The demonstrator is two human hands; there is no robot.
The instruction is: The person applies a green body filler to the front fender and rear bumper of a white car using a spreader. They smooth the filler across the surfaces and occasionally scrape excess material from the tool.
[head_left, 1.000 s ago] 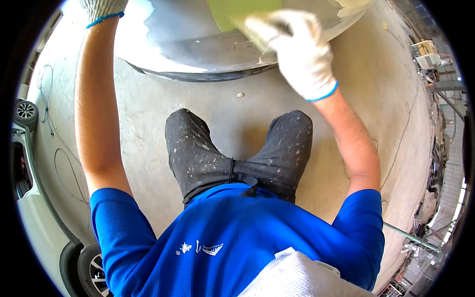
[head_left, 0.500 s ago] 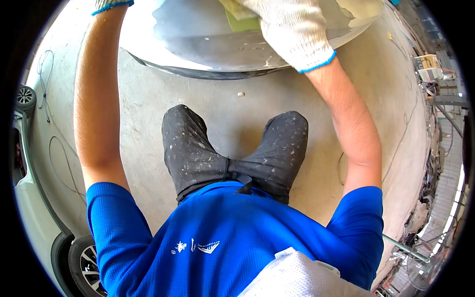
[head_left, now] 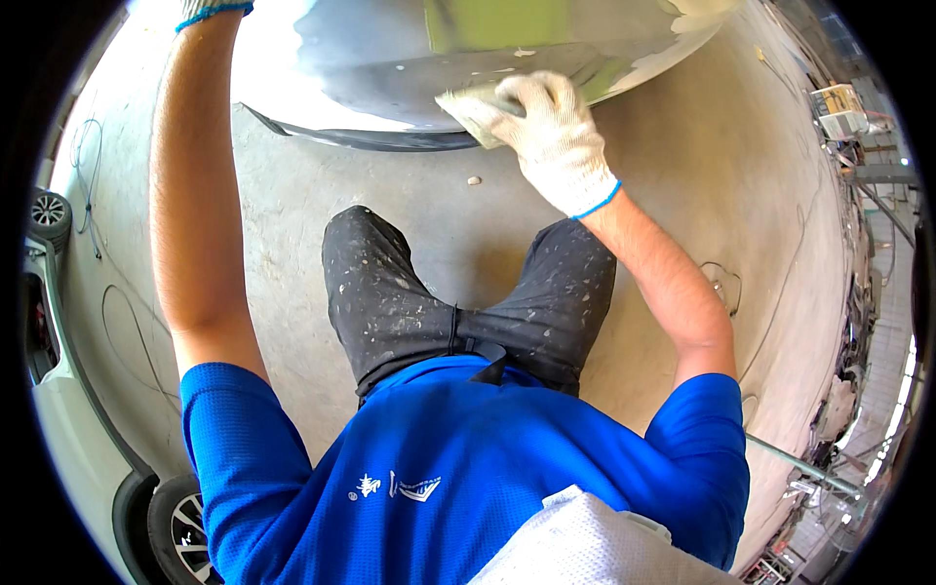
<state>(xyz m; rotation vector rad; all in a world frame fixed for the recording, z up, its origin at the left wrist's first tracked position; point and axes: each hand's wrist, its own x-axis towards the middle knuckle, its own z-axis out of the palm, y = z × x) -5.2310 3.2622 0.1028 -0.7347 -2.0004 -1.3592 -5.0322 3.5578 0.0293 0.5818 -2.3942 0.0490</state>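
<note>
- Pad (head_left: 468, 113) pinched in gloved right hand (head_left: 564, 144), upper centre of frame.
- Now drawn down from green patch (head_left: 497, 24), leaving it unobscured.
- Cropped at upper left: left hand (head_left: 211, 9), grip impossible to tell.

A white printed marking (head_left: 398, 487) stands on the front of the blue shirt (head_left: 526, 439), left of its centre. The marking consists of large stylised characters (head_left: 370, 485), an angular emblem (head_left: 419, 491) to their right, a line of small lettering (head_left: 423, 483) along the emblem's upper edge, and a small circled symbol (head_left: 352, 496) at the left end.
</note>
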